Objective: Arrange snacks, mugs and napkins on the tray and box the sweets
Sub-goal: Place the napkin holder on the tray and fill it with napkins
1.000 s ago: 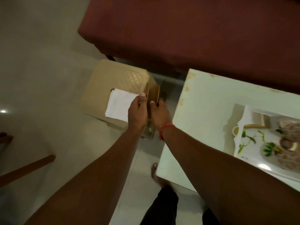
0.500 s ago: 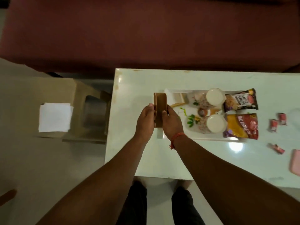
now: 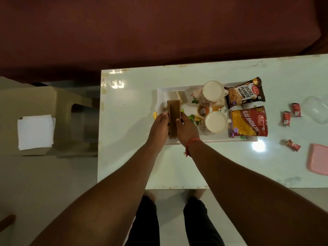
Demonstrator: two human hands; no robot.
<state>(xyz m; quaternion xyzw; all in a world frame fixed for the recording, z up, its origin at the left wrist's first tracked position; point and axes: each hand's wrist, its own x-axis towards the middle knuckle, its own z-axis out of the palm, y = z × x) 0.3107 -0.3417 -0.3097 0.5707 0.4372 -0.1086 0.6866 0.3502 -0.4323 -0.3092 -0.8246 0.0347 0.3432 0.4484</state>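
A brown napkin holder (image 3: 174, 112) is gripped upright between the left hand (image 3: 159, 125) and right hand (image 3: 187, 129) over the tray (image 3: 209, 140) — at its nine o'clock end. Two mugs (image 3: 213, 91) and two snack packets (image 3: 248, 121) are carried at three o'clock, while red sweets (image 3: 286, 118) and a clear box (image 3: 316, 109) lie further on the tabletop (image 3: 127, 139) — white napkins (image 3: 35, 131) are left on a stool at nine.

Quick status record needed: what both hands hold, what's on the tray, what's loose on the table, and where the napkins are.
left hand: grips the brown wooden napkin holder, left side
right hand: grips the same holder, right side
holder position: upright, over the left end of the white rectangular tray
tray contents: two floral mugs, salted peanuts packet, yellow-red bhujia packet
loose on table: three red-wrapped sweets, clear plastic box, pink lid
napkins: white stack on the beige plastic stool, off the table
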